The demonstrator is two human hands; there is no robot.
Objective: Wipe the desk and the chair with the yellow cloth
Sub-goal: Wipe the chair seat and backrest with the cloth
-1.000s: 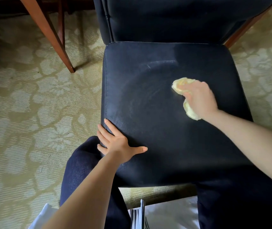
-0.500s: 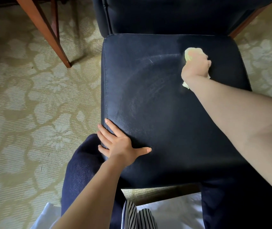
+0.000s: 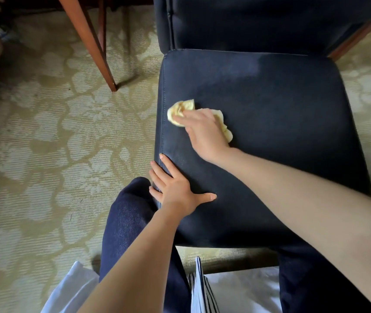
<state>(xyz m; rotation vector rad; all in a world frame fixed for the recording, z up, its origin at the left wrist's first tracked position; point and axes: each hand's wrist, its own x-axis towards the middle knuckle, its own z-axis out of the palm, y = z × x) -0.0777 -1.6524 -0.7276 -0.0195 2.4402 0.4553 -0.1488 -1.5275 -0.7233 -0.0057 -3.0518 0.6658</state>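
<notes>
Two hands are on the chair (image 3: 281,132) seat. The right hand (image 3: 204,134) grips the bunched yellow cloth (image 3: 181,108), fingers curled over it, pressing it onto the seat's left side near the edge seam. Half a sec ago it was at the far right, close to the backrest. The left hand (image 3: 175,188) lies flat w/ fingers spread on the front-left corner, same spot as before. A wooden leg (image 3: 94,41) stands on the patterned carpet (image 3: 44,143) to the left.
</notes>
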